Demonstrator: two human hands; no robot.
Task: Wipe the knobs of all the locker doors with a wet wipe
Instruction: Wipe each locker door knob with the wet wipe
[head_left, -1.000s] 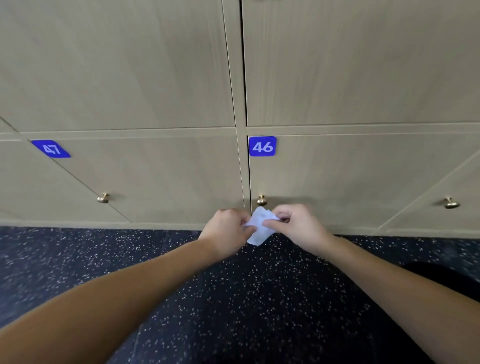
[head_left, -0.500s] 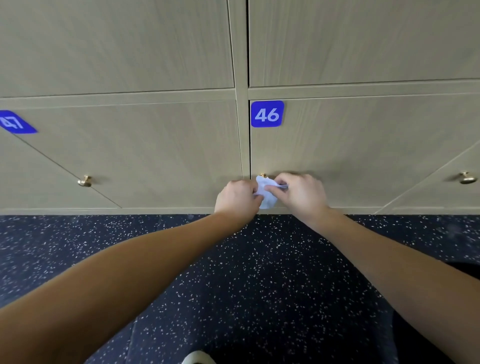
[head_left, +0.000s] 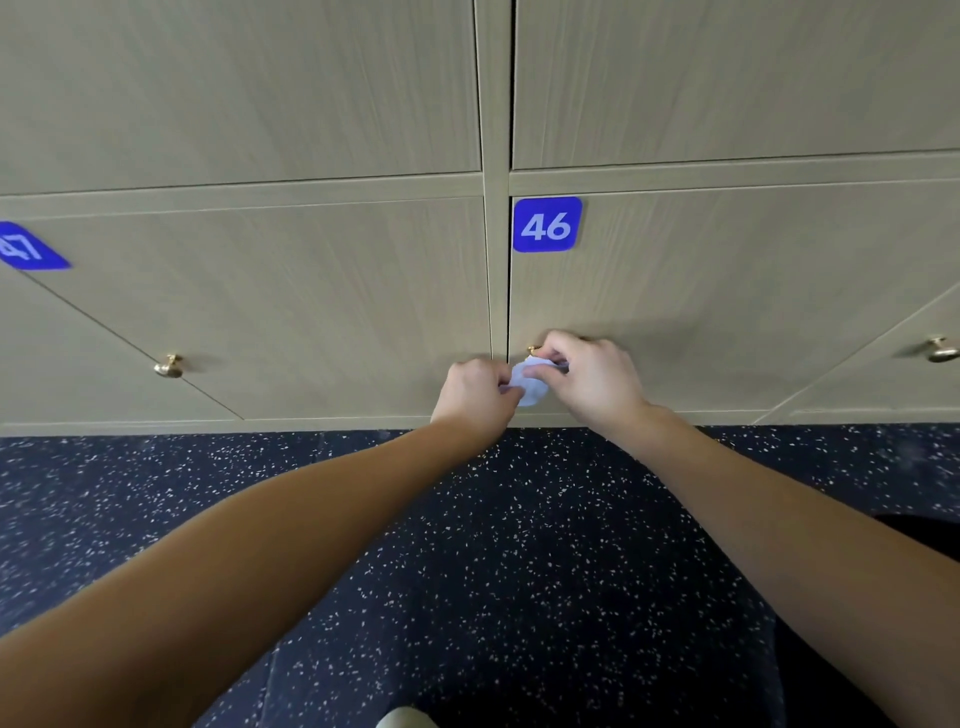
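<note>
Both hands meet at the lower left corner of locker door 46 (head_left: 727, 291). The left hand (head_left: 478, 397) and right hand (head_left: 592, 379) each pinch the crumpled wet wipe (head_left: 527, 387), held against the brass knob (head_left: 533, 349) beside the door's left edge. Speckled floor (head_left: 467, 545) lies open below.
</note>
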